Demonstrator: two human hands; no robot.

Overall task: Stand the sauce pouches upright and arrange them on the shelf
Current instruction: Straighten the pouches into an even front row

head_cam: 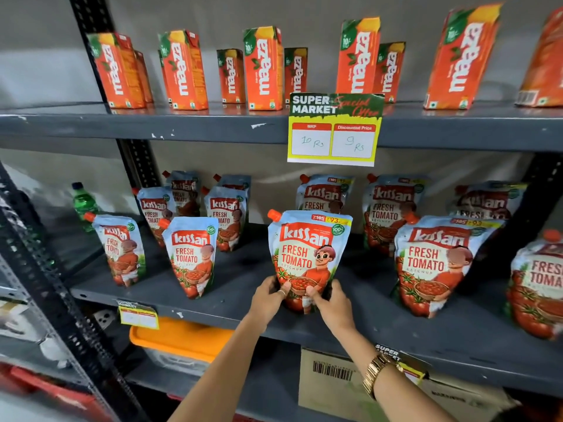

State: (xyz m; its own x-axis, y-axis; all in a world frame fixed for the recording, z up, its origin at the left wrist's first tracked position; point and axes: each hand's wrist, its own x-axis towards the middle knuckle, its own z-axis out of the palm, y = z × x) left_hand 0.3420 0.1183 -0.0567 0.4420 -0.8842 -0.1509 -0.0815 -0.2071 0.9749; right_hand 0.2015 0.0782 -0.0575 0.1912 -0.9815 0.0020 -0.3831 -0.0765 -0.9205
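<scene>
A ketchup pouch (307, 254), blue-white with red label and orange cap, stands upright at the front middle of the grey shelf (231, 309). My left hand (269, 298) grips its lower left corner and my right hand (333, 303) grips its lower right corner. Several more ketchup pouches stand upright around it: two at the front left (122, 248) (192, 254), several behind them (227, 214), two at the back middle (323, 193) (388, 208), and others at the right (432, 263) (539, 284).
Orange juice cartons (263, 68) line the shelf above, whose edge carries a price card (335, 129). A green bottle (83, 202) stands at the back left. Below are an orange-lidded tub (179, 339) and a cardboard box (332, 379). A black upright post (54, 287) borders the left.
</scene>
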